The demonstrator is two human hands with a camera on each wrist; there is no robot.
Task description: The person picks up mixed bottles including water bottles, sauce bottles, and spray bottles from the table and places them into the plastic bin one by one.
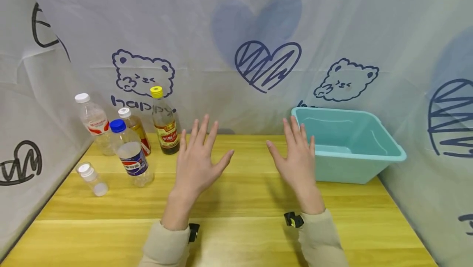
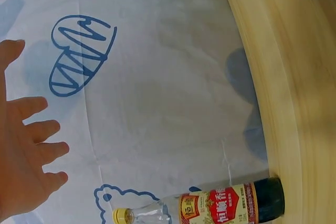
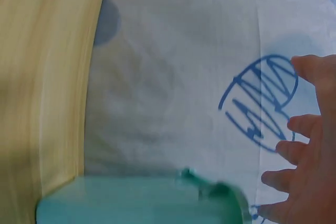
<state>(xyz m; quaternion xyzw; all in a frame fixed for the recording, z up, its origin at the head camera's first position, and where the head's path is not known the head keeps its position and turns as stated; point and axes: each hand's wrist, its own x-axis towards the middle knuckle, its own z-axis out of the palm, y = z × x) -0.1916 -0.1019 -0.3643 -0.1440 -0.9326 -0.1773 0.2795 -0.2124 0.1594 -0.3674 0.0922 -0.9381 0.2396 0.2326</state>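
Observation:
My left hand is held above the table with its fingers straight and spread, holding nothing. Just to its left stands a glass bottle of dark sauce with a yellow cap; the left wrist view shows the same sauce bottle near the bottom edge. My right hand also has spread, straight fingers and holds nothing. It is nearest to the light teal plastic bin, overlapping its left side in the head view. Whether it touches the bin is not plain there; the right wrist view shows the fingers apart from it.
At the table's left stand a Pepsi bottle with a blue cap, a clear bottle with a white cap, a bottle of amber liquid and a small clear jar. A printed cloth hangs behind the wooden table.

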